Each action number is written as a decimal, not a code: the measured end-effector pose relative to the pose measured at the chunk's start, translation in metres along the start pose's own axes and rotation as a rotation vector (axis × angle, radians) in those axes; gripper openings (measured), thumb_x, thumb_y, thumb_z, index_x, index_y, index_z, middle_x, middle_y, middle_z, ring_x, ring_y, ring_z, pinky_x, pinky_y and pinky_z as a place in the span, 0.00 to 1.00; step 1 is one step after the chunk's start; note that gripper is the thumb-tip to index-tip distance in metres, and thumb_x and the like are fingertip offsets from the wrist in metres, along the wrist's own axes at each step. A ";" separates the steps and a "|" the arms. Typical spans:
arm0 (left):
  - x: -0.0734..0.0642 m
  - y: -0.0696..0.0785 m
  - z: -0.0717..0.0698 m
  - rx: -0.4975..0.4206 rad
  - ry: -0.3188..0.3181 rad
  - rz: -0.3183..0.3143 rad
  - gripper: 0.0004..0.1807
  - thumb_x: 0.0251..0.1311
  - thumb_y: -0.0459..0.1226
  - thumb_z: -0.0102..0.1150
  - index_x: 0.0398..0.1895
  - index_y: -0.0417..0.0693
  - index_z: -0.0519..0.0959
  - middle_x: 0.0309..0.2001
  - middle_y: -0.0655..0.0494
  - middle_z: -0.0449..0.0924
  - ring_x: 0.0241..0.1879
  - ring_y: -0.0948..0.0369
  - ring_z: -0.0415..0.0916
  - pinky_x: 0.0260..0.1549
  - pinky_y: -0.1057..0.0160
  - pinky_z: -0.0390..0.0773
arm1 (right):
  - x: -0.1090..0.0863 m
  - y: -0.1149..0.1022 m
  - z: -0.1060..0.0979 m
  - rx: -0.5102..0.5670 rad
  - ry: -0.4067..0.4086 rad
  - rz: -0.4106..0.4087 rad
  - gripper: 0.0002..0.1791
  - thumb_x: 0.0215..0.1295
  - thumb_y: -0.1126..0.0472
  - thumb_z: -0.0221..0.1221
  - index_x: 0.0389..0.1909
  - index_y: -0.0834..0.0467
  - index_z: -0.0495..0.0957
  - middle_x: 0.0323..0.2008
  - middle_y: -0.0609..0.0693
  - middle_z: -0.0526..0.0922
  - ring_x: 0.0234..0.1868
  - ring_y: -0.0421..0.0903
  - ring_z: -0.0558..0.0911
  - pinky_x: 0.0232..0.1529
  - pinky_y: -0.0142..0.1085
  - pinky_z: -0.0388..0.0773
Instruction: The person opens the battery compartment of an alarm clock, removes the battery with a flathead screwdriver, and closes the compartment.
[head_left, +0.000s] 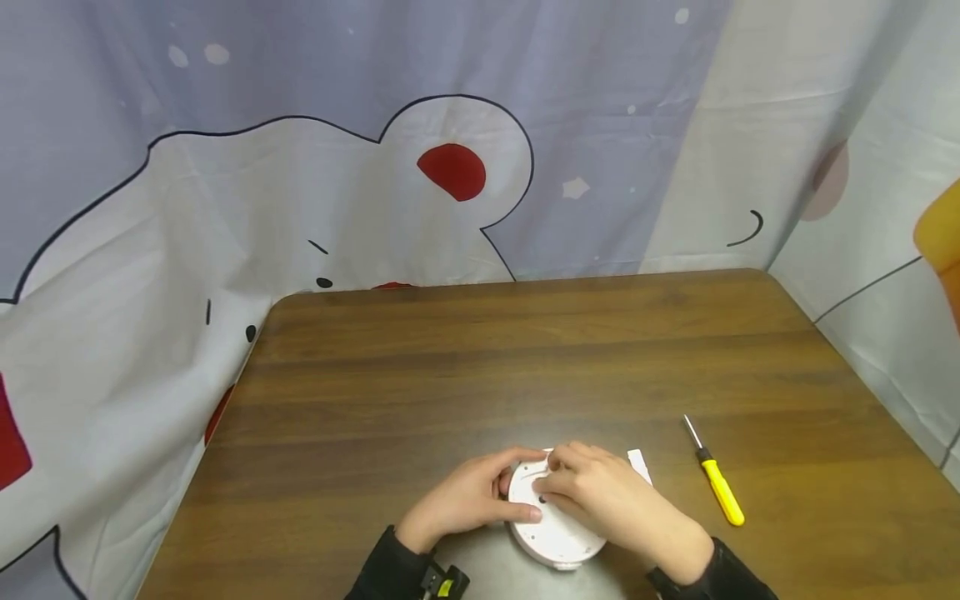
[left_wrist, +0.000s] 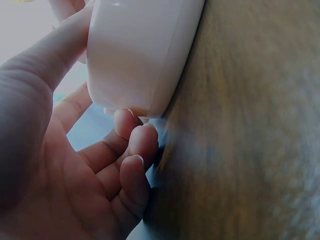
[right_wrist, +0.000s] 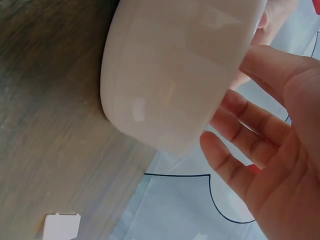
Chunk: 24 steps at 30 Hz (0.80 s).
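Observation:
A round white plastic device [head_left: 558, 542] lies on the table, its flat face with small holes turned up. My left hand [head_left: 480, 493] grips its left side, thumb over the top edge and fingers around the far side. In the left wrist view, bent fingertips [left_wrist: 142, 142] touch the lower end of its smooth wall [left_wrist: 135, 55]. From the right, my right hand [head_left: 600, 492] reaches over the face, bent fingers and thumb touching it near a dark spot. The right wrist view has those fingers [right_wrist: 250, 115] at the device's edge; I cannot tell whether they pinch something small.
A small white cover [head_left: 639, 465] with little tabs lies just beyond the right hand. Farther right is a yellow-handled screwdriver [head_left: 722, 487], its tip pointing away. The wooden table [head_left: 450, 358] ends at a printed curtain [head_left: 337, 200] behind and along the sides.

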<state>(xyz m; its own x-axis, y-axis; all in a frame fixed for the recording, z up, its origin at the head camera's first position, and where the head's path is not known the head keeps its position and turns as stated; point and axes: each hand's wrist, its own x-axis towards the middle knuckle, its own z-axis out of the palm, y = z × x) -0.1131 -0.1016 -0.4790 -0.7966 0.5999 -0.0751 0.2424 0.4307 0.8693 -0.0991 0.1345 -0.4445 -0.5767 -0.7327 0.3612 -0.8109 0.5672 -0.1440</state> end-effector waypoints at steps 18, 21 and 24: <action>0.002 0.000 -0.002 -0.004 0.000 0.017 0.35 0.55 0.53 0.74 0.68 0.67 0.74 0.28 0.55 0.71 0.22 0.67 0.63 0.23 0.70 0.62 | -0.003 0.005 -0.004 0.051 0.206 0.010 0.10 0.51 0.63 0.75 0.33 0.51 0.85 0.31 0.39 0.83 0.32 0.37 0.80 0.35 0.30 0.78; 0.002 -0.001 -0.002 -0.011 -0.005 0.015 0.35 0.55 0.52 0.74 0.68 0.68 0.73 0.28 0.54 0.71 0.22 0.68 0.63 0.23 0.70 0.63 | -0.005 0.009 -0.011 0.145 0.281 0.055 0.12 0.50 0.65 0.75 0.35 0.51 0.86 0.32 0.39 0.85 0.34 0.37 0.82 0.36 0.29 0.79; 0.001 -0.001 -0.003 -0.010 -0.005 0.016 0.35 0.55 0.52 0.74 0.68 0.68 0.73 0.28 0.53 0.71 0.21 0.68 0.63 0.23 0.70 0.63 | -0.012 0.020 -0.024 0.193 0.348 0.147 0.13 0.49 0.67 0.75 0.35 0.51 0.87 0.33 0.39 0.86 0.33 0.36 0.82 0.36 0.29 0.79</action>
<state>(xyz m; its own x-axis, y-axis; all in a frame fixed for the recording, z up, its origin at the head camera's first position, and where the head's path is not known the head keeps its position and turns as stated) -0.1161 -0.1034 -0.4786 -0.7897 0.6101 -0.0640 0.2491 0.4143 0.8754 -0.1060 0.1635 -0.4301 -0.6464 -0.4599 0.6088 -0.7453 0.5512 -0.3750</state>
